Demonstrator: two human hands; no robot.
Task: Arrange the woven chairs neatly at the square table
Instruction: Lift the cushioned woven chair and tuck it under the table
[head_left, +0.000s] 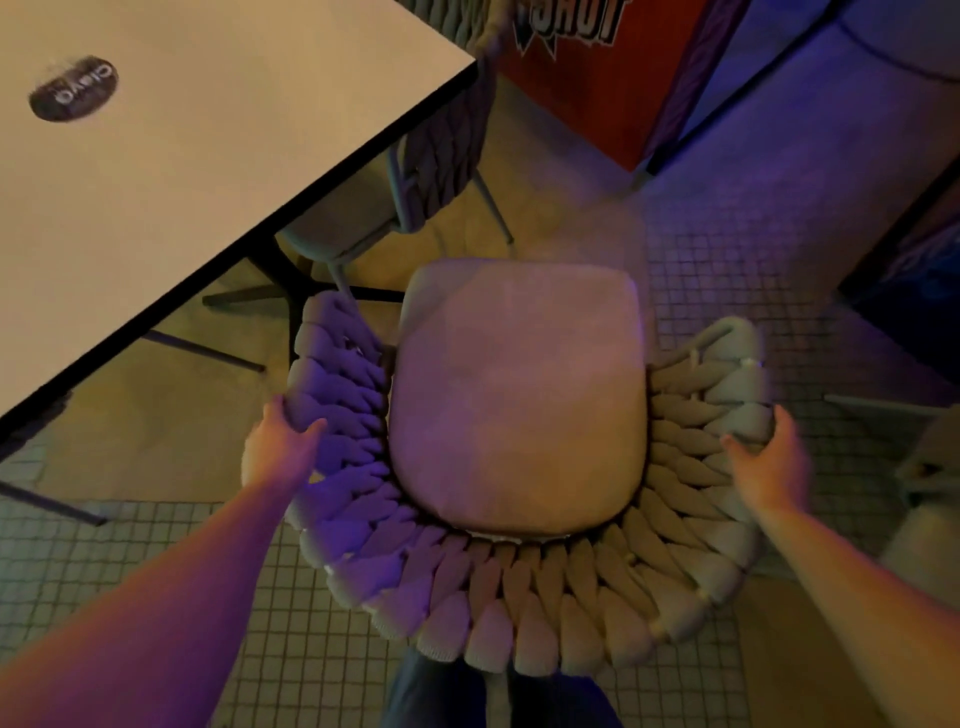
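- Woven rope forms the curved back of the chair (519, 519); left hand (278, 449) and right hand (774, 462) each wrap partly closed over its two arms.
- The chair stands clear of the table (208, 171), off its corner, seat cushion (519, 395) facing away from the person.
- A second chair (415, 192) sits tucked under the table edge just ahead.
- Risk: pushing straight forward may drive the held chair into the second chair's legs or the table base.
- Risk: thick, soft rope may let an uneven grip slip, skewing the chair.

Dark oval sticker (73, 89) seen on top, far left. Red sign (597, 78) stood on tiled floor (291, 597), far side.
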